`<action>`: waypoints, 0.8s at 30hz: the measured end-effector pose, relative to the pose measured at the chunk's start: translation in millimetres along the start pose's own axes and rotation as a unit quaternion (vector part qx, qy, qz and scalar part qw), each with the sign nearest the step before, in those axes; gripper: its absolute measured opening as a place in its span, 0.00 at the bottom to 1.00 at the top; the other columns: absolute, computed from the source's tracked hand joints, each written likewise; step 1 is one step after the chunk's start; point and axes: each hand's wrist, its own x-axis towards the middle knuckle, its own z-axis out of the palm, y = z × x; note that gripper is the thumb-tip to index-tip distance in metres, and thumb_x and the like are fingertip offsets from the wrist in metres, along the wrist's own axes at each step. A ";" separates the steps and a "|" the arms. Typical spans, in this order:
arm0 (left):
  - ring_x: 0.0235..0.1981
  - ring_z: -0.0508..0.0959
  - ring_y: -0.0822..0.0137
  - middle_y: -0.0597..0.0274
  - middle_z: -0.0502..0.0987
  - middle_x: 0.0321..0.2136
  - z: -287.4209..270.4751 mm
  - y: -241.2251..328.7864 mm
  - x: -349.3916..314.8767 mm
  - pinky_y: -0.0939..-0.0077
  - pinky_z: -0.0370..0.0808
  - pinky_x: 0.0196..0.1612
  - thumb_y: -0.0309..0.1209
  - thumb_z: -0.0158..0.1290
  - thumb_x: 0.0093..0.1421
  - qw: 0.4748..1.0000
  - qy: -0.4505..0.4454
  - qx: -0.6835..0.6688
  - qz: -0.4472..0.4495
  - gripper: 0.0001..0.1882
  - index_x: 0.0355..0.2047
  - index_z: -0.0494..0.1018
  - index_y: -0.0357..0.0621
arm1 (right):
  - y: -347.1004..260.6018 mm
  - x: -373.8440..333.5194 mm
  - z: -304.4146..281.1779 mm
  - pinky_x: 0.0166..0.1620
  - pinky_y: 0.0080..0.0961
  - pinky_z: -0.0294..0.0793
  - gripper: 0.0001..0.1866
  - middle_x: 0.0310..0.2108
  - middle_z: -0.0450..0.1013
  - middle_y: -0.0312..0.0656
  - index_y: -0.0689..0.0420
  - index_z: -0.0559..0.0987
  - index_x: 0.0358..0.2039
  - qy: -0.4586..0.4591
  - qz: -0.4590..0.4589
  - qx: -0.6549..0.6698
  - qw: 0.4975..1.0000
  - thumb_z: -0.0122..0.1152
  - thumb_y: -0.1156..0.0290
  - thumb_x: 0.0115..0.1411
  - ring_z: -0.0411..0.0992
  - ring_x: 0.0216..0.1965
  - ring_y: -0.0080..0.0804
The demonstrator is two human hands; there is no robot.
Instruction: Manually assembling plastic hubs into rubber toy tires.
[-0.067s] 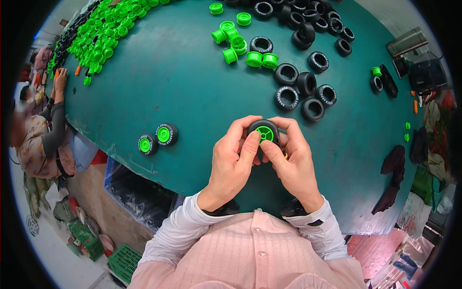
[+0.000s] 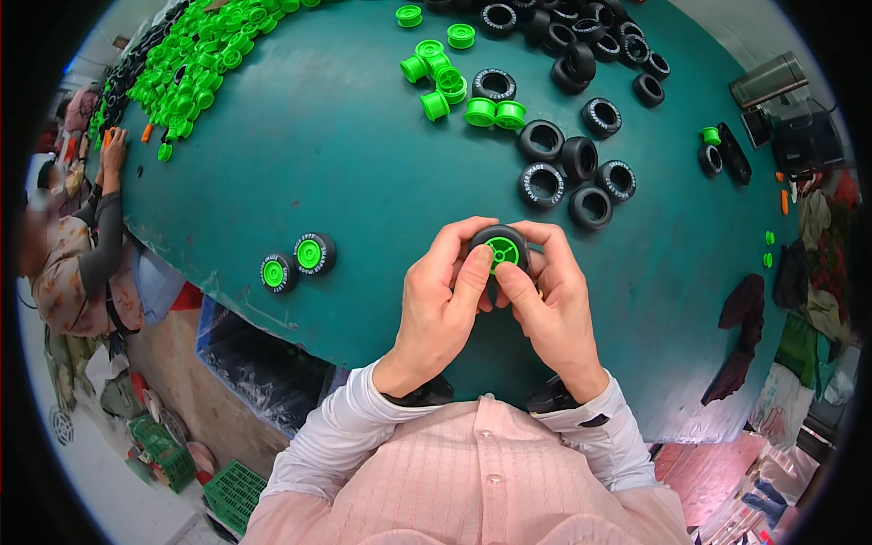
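A small toy wheel, a black rubber tyre around a bright green plastic hub [image 2: 500,249], sits between both hands just above the near edge of the teal table [image 2: 345,182], hub face turned up toward the camera. The left hand [image 2: 442,304] curls around the wheel's left side: its fingers wrap over the far rim and its thumb [image 2: 472,272] lies pressed against the hub's left part. The right hand [image 2: 552,304] closes on the right side in the same way, fingers bent over the far and right rim, thumb [image 2: 513,283] set against the near edge of the hub. The two thumbs lie just beside each other. Both hands are clamped on the wheel, palms facing one another, wrists low, with forearms in pale pink sleeves [image 2: 363,427] rising from the near edge.

To the left on the table stand two finished wheels with green hubs [image 2: 298,263], side by side and touching. Farther off, right of centre, lies a loose cluster of empty black rubber tyres [image 2: 568,168], and beyond them a few loose green plastic hubs [image 2: 454,82]. A long heap of green hubs [image 2: 191,68] runs along the far left edge, where another person's arm [image 2: 102,218] reaches onto the table.
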 end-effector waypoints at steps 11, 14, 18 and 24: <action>0.33 0.78 0.76 0.65 0.78 0.38 -12.7 -1.3 4.4 0.82 0.76 0.36 0.31 0.54 0.71 0.998 -0.040 -0.043 -0.028 0.13 0.52 0.72 0.37 | 0.6 4.9 -7.8 0.30 0.21 0.68 0.14 0.31 0.77 0.37 0.62 0.76 0.42 0.030 -0.027 -0.130 0.991 0.69 0.68 0.62 0.69 0.27 0.18; 0.35 0.78 0.76 0.63 0.77 0.42 -19.1 -7.5 10.5 0.82 0.77 0.38 0.30 0.55 0.70 0.999 -0.046 -0.020 0.016 0.12 0.50 0.73 0.37 | 2.4 5.6 -5.1 0.26 0.23 0.62 0.13 0.29 0.75 0.38 0.61 0.76 0.39 0.023 -0.094 -0.227 0.969 0.70 0.69 0.60 0.63 0.22 0.22; 0.35 0.78 0.76 0.62 0.76 0.46 -18.3 -13.3 11.2 0.81 0.78 0.39 0.29 0.55 0.70 0.997 -0.055 0.011 0.046 0.12 0.50 0.74 0.38 | 14.5 9.3 -5.7 0.26 0.22 0.62 0.12 0.29 0.76 0.38 0.61 0.76 0.37 0.047 -0.138 -0.194 0.970 0.70 0.69 0.61 0.63 0.22 0.20; 0.36 0.79 0.75 0.62 0.78 0.44 -19.1 -12.1 7.9 0.81 0.78 0.36 0.30 0.55 0.70 0.988 -0.062 -0.100 -0.097 0.14 0.53 0.72 0.38 | -0.7 9.2 -12.1 0.26 0.17 0.61 0.12 0.29 0.75 0.32 0.63 0.76 0.35 0.042 0.012 -0.070 0.997 0.69 0.69 0.63 0.63 0.24 0.12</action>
